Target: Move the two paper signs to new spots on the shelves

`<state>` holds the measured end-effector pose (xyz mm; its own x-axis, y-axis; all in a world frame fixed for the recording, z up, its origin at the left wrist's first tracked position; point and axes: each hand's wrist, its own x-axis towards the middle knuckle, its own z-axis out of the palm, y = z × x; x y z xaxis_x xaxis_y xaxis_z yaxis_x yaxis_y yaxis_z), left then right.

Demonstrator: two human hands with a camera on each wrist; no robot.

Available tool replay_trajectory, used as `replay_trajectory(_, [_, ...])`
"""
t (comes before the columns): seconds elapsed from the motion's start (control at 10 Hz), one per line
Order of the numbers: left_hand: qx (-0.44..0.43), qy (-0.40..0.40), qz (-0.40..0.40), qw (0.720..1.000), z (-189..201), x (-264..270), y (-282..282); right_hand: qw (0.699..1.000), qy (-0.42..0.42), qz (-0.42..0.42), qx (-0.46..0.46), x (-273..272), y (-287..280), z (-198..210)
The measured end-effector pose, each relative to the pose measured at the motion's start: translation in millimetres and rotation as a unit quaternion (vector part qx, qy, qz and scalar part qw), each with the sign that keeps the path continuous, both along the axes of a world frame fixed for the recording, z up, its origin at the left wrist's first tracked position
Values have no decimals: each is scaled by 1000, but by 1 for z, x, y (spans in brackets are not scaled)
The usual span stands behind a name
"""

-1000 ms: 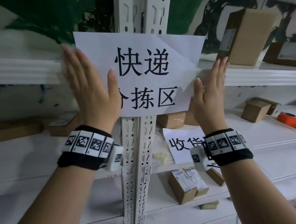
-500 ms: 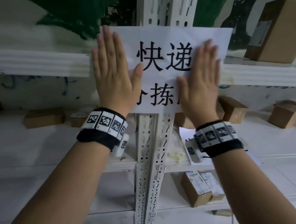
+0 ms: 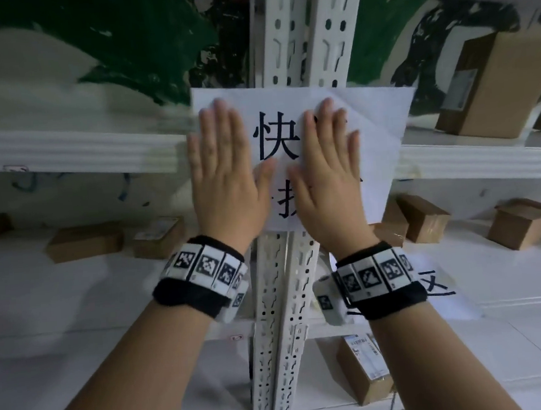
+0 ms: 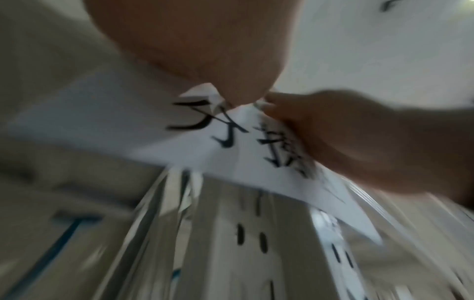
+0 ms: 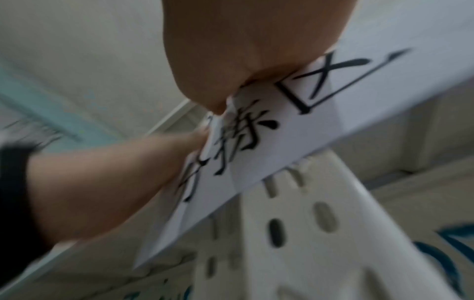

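Note:
A white paper sign [image 3: 381,113] with large black characters lies flat against the white slotted shelf post [image 3: 286,315], over the front edge of the upper shelf [image 3: 67,151]. My left hand [image 3: 225,176] presses its left part with straight fingers. Beside it, thumb almost touching thumb, my right hand [image 3: 328,175] presses the middle of the sheet flat. The wrist views show the sign [image 4: 153,130] [image 5: 295,142] from below, its bottom edge standing off the post. A second paper sign [image 3: 435,286] lies on the middle shelf, mostly hidden behind my right wrist.
Cardboard boxes stand about: a large box [image 3: 494,83] on the upper shelf at right, small boxes [image 3: 423,216] [image 3: 86,243] on the middle shelf, a labelled box [image 3: 364,371] on the lower shelf. The wall behind carries green and black paint.
My right hand slid left across the sign until it lies next to the left hand. The left hand stays flat on the sheet's left part. The camera view shifted right.

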<state>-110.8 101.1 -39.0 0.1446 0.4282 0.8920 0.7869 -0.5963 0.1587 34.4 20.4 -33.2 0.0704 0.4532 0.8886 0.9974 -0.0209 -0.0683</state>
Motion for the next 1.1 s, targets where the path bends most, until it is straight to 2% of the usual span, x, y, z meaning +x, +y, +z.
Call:
replay_trajectory(0.1, [-44,8,74,996,-11,-18,22,993,72,-88,-19,38,-4,-5])
replay_trajectory(0.2, [-31,21,79,996,-24,-32,31,991,85,-105,-5,58,-12,-13])
replay_trajectory(0.4, [-23,13,73,997,-30,-29,29,989,74,-128,2,60,-10,-17])
replay_trajectory(0.6, [-40,12,58,997,-28,-38,23,989,83,-120,-28,57,-18,-17])
replay_trajectory(0.8, [-79,68,59,993,-8,-55,-7,986,99,-95,-90,44,-37,-1])
replay_trajectory(0.9, [-163,152,121,967,14,-60,-27,975,132,-80,-158,37,-55,19])
replay_trajectory(1.0, [-260,227,192,918,21,-56,-52,960,151,-90,-219,27,-75,35])
replay_trajectory(1.1, [-374,314,126,864,8,-52,-92,941,172,-116,-268,-2,-103,57])
